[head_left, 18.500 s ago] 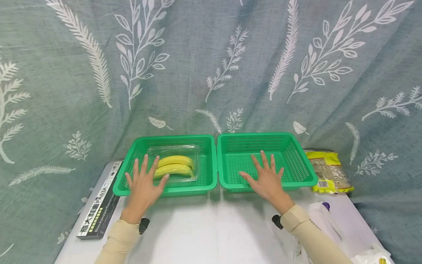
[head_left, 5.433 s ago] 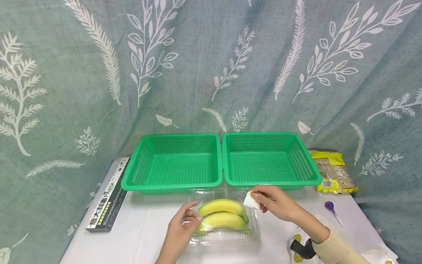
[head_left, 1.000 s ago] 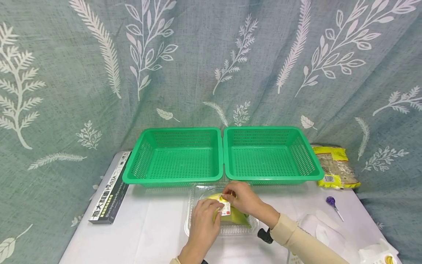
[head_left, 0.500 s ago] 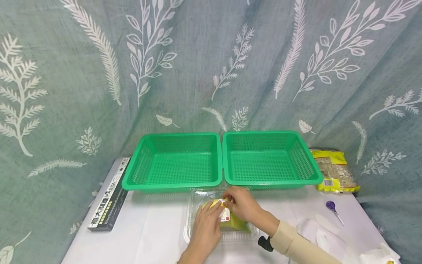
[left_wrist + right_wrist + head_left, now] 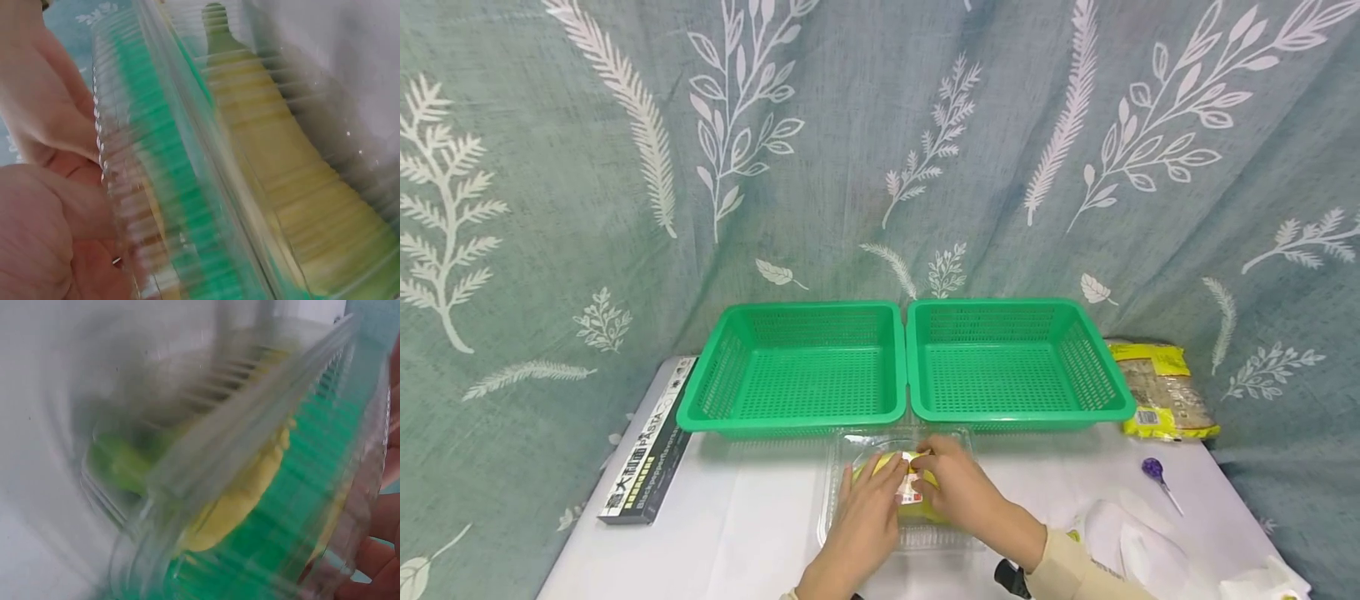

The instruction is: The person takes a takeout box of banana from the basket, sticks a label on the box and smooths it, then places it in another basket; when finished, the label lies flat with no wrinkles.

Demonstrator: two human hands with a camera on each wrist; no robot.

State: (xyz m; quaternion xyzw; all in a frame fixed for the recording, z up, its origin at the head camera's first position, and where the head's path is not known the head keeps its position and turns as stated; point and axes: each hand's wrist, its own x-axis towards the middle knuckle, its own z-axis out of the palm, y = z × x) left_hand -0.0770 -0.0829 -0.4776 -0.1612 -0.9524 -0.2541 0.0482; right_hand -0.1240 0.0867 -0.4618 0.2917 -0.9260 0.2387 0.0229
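A clear plastic clamshell box [image 5: 829, 508] holds bananas [image 5: 925, 510] on the table, close to me and just before the green baskets. On its lid lies a white sticker label [image 5: 913, 495] with a small red mark, partly covered by fingers. My left hand [image 5: 867, 521] rests over the lid's left side, fingers extended onto the label. From the right, my right hand [image 5: 967, 490] touches the label's right side with bent fingers and thumb spread apart. Both wrist views look through the ribbed box wall [image 5: 206, 150] at a banana [image 5: 234, 506]; the fingertips' contact is hidden there.
Two green baskets, left [image 5: 816, 383] and right [image 5: 985, 379], stand side by side behind the box. A black pasta box [image 5: 651, 442] lies at left. At right are a yellow food packet [image 5: 1165, 392], a purple lollipop [image 5: 1153, 468] and white plastic material [image 5: 1131, 537].
The banana box came out of the left basket to the near table. The right hand brought a label onto its lid; lately its pinching fingers have spread and shifted slightly down on the label.
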